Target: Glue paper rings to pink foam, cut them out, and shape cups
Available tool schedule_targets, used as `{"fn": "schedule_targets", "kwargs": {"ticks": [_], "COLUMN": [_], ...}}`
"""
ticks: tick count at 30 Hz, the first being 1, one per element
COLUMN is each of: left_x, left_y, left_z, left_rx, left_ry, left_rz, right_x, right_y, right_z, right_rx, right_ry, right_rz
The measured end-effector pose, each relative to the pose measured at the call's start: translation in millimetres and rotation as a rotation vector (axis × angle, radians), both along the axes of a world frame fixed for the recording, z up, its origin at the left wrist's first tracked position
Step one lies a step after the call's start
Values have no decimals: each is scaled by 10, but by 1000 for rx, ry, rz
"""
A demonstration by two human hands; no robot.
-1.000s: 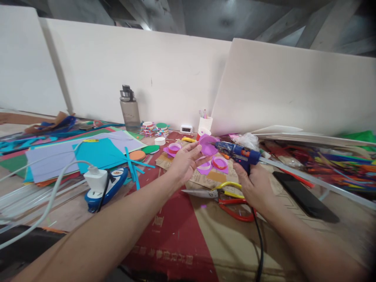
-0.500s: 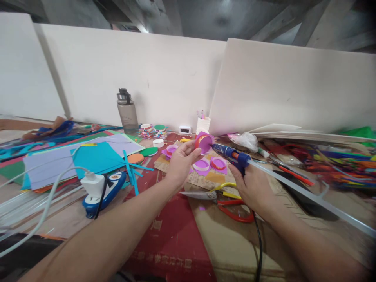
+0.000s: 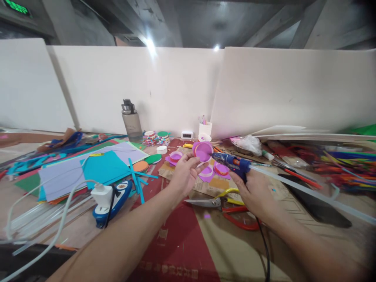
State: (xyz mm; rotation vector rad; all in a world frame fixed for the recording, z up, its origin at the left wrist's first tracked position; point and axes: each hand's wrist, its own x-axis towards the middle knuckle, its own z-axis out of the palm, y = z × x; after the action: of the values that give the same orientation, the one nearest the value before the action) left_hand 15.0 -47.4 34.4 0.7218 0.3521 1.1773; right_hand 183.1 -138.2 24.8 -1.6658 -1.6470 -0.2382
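Between the fingers of my left hand [image 3: 188, 172] is a purple paper piece with a round rim [image 3: 203, 151], raised above the table and tilted towards me. My right hand [image 3: 255, 192] grips a blue hot glue gun [image 3: 232, 161], its nozzle at the right edge of the purple piece. A long translucent glue stick [image 3: 305, 190] sticks out of the gun's back. Below the hands lie more purple pieces with rings [image 3: 221, 169]. Red-handled scissors [image 3: 241, 219] and a yellow-handled tool [image 3: 227, 192] rest on the cardboard nearby.
On the left are a blue power strip [image 3: 113, 203] with a white plug, turquoise paper [image 3: 102, 168] and cut strips. A bottle [image 3: 132, 123], small clock [image 3: 187, 135] and pen cup [image 3: 205, 128] stand at the back. A black phone-like slab [image 3: 317, 201] lies right.
The purple piece has turned so its round inside faces me more, and my left fingers have shifted on it. The glue gun stays close to its edge. The whole view has tilted up slightly.
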Motion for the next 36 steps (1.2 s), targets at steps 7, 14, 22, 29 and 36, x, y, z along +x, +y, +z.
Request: {"fn": "schedule_targets", "kwargs": {"ticks": [7, 14, 22, 29, 36], "left_x": [14, -5, -74, -79, -85], "left_y": [-84, -84, 20, 42, 62], "left_z": [4, -7, 41, 24, 9], "left_rx": [28, 65, -184, -177, -184], "left_ry": [95, 104, 131, 118, 118], "left_rz": [-30, -136, -199, -300, -249], "right_x": [-5, -25, 68, 92, 104], "right_y": [-19, -20, 28, 52, 63], "right_z": [-49, 26, -50, -8, -35], "right_rx": [53, 110, 131, 153, 153], "right_ry": [-15, -53, -181, -178, -179], "right_rz": [69, 180, 336, 330, 315]}}
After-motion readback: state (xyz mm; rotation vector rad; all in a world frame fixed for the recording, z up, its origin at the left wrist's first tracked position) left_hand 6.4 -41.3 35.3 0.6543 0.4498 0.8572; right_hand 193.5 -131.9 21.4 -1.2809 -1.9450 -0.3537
